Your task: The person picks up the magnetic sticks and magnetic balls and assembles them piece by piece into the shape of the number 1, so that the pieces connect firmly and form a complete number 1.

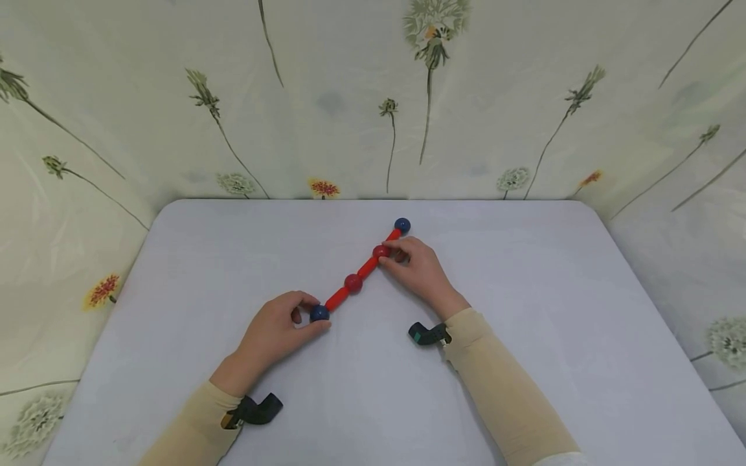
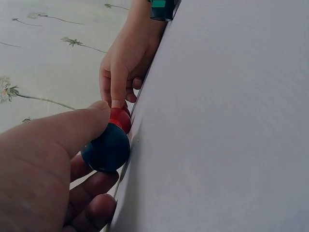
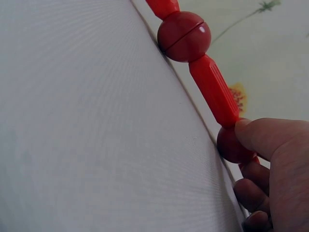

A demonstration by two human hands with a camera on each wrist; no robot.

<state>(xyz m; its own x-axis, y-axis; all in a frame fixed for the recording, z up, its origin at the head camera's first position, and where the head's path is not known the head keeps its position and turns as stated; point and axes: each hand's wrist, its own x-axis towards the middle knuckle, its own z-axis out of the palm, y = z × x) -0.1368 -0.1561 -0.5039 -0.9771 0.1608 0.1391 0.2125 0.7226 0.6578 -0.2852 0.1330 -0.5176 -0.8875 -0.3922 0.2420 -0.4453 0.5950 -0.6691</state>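
A straight chain of red rods (image 1: 336, 299) and balls lies diagonally on the table, running from near left to far right. Its near end is a blue ball (image 1: 318, 314), which my left hand (image 1: 274, 333) holds between thumb and fingers. Beyond it comes a red ball (image 1: 353, 283) that neither hand touches. My right hand (image 1: 421, 272) pinches the second red ball (image 3: 234, 145), its thumb on one side and fingers on the other. Another blue ball (image 1: 402, 225) forms the far end, just past the right hand's fingertips.
The table (image 1: 553, 310) has a white cover and reaches back to a curtain (image 1: 350, 97) printed with dandelions. Small dark wrist cameras stick out from both sleeves, one by the left wrist (image 1: 259, 410) and one by the right (image 1: 428, 334).
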